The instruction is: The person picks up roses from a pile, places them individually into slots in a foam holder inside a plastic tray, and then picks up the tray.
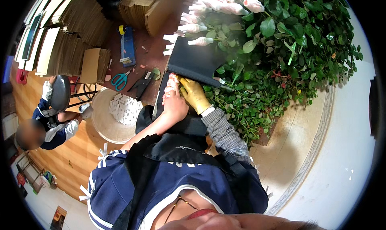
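We curl our left hand (174, 103) around a pink-and-white item (172, 81); our gloved right hand (194, 94) bends against it, its grip unclear; foliage (249, 109) spreads right of both.

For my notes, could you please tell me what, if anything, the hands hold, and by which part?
The left hand and gloved right hand seem to hold a pinkish item; which part they grip cannot be told.

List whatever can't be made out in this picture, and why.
In the head view:
- Pink-and-white patch at the left hand: too small, partly covered by fingers.
- Pink-white buds: some cut off by the top edge.
- Bottom of the bin: covered by white pieces.
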The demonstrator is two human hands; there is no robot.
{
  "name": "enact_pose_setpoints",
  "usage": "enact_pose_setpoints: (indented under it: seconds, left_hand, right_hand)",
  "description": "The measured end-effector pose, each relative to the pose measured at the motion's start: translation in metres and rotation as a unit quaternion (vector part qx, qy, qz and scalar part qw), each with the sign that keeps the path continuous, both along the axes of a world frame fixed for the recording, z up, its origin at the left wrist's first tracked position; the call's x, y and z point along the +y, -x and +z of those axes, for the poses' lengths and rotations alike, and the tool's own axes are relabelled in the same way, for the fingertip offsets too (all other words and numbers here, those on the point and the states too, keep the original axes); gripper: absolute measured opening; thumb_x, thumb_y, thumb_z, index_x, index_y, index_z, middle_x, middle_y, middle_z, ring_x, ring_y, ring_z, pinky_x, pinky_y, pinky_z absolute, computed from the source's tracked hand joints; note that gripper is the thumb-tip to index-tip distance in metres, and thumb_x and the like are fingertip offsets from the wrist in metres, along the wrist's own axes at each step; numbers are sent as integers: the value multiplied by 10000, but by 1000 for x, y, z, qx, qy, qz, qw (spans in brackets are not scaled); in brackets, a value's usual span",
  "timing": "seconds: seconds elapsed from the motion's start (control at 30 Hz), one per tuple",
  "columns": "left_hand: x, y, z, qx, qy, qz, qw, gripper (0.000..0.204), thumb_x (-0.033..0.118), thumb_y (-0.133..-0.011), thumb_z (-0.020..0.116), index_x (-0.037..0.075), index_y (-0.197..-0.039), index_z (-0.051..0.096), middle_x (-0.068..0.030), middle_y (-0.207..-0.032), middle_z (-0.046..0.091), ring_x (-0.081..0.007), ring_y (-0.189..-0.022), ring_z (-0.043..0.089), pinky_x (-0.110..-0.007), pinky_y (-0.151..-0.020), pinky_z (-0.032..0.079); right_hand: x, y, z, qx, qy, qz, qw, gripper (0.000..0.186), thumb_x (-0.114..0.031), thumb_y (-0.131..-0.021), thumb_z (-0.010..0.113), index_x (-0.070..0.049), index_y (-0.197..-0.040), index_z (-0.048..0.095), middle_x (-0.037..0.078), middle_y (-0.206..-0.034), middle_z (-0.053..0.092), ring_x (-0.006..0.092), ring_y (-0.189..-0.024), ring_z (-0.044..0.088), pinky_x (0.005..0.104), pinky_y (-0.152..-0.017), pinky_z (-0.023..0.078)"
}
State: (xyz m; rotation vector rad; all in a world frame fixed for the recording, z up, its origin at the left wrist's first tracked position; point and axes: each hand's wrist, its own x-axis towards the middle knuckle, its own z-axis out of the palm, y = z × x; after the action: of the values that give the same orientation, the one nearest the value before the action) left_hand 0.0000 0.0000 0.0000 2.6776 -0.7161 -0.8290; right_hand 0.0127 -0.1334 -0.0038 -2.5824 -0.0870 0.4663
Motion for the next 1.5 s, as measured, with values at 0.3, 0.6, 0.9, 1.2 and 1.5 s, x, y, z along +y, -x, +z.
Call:
enact_pose_setpoints:
  seconds: [0.3, 0.6, 0.9, 1.2, 1.5]
  left_hand:
    - [16, -11, 2, -37, 18, -67, 997, 443, 274, -782, 671, -68, -1059, 728, -368, -1568, 225, -544, -1415, 323, -477, -1053, 486]
    - [18, -14, -18, -97, 66, -99, 988, 398, 311, -843, 606, -53, -948, 726, -354, -1337, 522, -515, -1204, 524, -495, -964, 524]
    - [19, -14, -56, -138, 53, -144, 978, 478, 358, -878, 572, -96, -953, 705, -323, -1090, 675, -451, -1242, 543, -530, -1131, 337]
    - [21, -27, -37, -55, 2, -181, 982, 489, 398, -862, 629, -52, -1022, 731, -385, -1371, 495, -573, -1274, 465, -524, -1039, 470]
    - [19, -12, -19, -85, 14, -117, 989, 479, 385, -881, 607, -31, -1088, 728, -405, -1356, 492, -569, -1281, 455, -509, -1024, 475]
  right_hand:
    - [-13, 26, 73, -138, -469, -124, 863, 465, 81, -958, 543, -41, -1406, 532, 111, -1384, 594, 223, -1242, 589, 344, -1070, 455]
    - [-107, -33, 21, -106, -240, -435, 862, 602, -317, -884, 750, 67, -1296, 538, 271, -1281, 618, 381, -1182, 604, 391, -986, 479]
    - [-111, 84, 147, -225, -281, -118, 926, 269, -87, -956, 645, -99, -1223, 678, 109, -1347, 629, 259, -1332, 532, 390, -1102, 436]
    - [-112, -44, 60, -50, -340, -425, 838, 882, -277, -917, 739, 122, -1512, 225, 312, -1524, 360, 355, -1397, 409, 384, -1151, 340]
    - [-99, 46, 113, -262, -114, -142, 948, 449, 128, -804, 604, -86, -1184, 711, 111, -1321, 648, 308, -1277, 572, 400, -1094, 439]
